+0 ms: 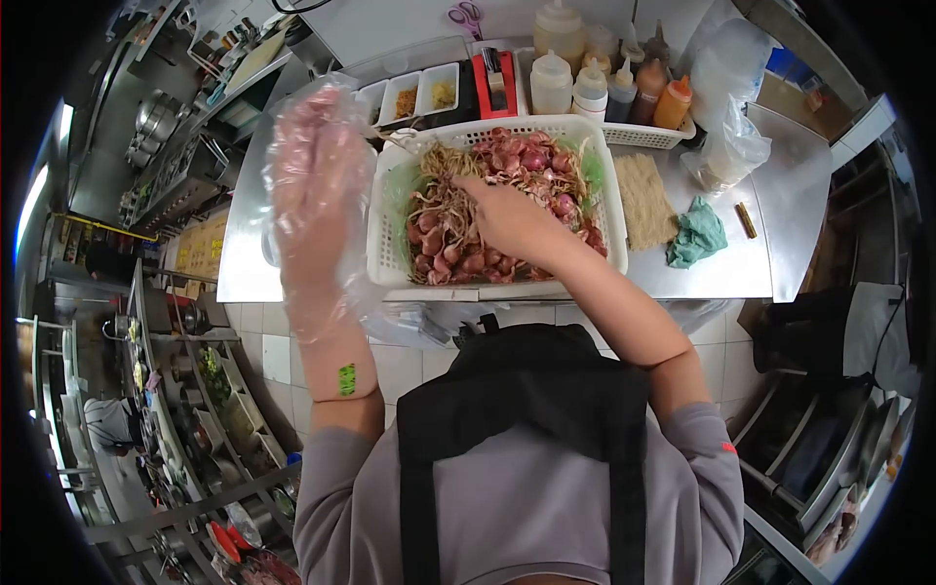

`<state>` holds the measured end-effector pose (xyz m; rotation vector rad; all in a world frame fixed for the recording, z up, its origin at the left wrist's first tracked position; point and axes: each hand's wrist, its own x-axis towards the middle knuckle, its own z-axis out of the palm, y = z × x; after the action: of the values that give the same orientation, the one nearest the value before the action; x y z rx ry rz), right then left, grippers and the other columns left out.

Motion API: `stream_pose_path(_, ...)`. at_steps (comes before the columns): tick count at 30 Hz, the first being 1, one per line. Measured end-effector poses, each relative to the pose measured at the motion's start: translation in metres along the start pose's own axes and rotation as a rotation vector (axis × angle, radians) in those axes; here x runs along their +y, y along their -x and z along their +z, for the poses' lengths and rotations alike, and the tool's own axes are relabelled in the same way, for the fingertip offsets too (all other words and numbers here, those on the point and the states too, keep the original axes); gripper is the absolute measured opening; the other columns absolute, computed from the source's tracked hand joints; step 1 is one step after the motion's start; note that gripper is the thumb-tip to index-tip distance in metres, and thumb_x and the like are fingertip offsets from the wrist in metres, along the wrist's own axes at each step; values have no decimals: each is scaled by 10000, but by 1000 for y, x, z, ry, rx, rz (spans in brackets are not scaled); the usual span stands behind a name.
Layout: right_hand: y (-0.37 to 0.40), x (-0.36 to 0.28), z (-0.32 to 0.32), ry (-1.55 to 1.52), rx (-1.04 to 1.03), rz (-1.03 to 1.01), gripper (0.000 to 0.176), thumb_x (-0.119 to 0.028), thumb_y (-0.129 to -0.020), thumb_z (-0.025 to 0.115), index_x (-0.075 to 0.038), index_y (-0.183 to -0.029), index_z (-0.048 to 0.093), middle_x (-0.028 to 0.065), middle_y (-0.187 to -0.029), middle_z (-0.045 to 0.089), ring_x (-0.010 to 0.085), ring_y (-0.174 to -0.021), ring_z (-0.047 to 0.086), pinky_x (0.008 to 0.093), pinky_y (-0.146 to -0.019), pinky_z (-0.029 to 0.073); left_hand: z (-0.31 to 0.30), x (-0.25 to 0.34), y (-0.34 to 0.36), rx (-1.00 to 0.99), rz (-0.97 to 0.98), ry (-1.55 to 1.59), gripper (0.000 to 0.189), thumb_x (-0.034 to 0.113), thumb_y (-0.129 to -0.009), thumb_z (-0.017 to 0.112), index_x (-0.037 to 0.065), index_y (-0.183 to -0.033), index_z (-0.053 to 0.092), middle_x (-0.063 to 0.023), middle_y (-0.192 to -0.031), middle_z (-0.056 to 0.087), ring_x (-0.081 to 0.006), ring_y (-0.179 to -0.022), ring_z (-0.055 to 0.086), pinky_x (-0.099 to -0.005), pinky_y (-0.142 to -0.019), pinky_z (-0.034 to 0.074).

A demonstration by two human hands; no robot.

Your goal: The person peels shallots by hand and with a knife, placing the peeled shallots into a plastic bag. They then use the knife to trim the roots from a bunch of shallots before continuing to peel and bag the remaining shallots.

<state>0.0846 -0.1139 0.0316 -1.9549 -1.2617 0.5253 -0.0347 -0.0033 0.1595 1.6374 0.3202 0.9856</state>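
Observation:
My left hand [317,156] is raised left of the basket inside a clear plastic bag that reaches down the forearm. Its fingers stretch upward, somewhat blurred, and the hand grips nothing. A white plastic basket [618,219] with a green liner holds a heap of red shallots [517,153], many with dry tops. My right hand [507,219], bare, reaches into the heap. Its fingers curl into a bunch of dried shallot stalks [447,166], which partly hides the fingertips.
Behind the basket are small white trays of chopped food [439,88], a red-and-black holder [495,83] and a rack of squeeze bottles [590,88]. To the right lie a brown cloth [642,200], a green cloth [698,234] and a tied plastic bag [726,156].

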Motion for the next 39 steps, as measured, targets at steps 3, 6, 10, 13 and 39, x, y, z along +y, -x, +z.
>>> stream_pose_path(3,0,12,-8,25,94,-64,460,-49,-837,446,-63,-1296,429,258,-941,614,420,-886,587,473,-782,450,-22,8,-15,-89,118,-47,312,146,-903,577,23,-1182,513,-10,-840,544,-35,-660,445,-165,-590,368)
stream_pose_path(6,14,1,-34,24,139,-3,431,-38,-847,451,-76,-1276,444,242,-919,616,410,-880,591,476,-768,443,-40,20,-31,-83,176,-135,347,174,-895,598,12,-1192,519,-20,-838,540,-56,-665,452,-180,-600,376)
stream_pose_path(10,32,-9,-63,-30,185,-80,377,-38,-861,500,-111,-1230,502,182,-918,616,371,-852,597,445,-738,458,-56,18,-47,-153,188,-542,324,173,-889,606,21,-1170,551,7,-840,533,-64,-696,443,-204,-622,377)
stream_pose_path(13,35,-21,-65,164,233,-341,312,-91,-813,593,-161,-1116,613,151,-955,569,330,-823,602,413,-703,491,-58,2,-53,-291,160,-688,337,227,-905,589,79,-1206,554,9,-888,560,-49,-705,441,-192,-616,382)
stream_pose_path(39,25,-37,-42,102,423,-306,410,-68,-849,558,-167,-1245,526,117,-1084,596,306,-783,597,374,-718,493,-1,-97,28,-398,-378,324,329,254,-931,519,34,-1175,533,-18,-783,533,-74,-562,472,-219,-501,401)
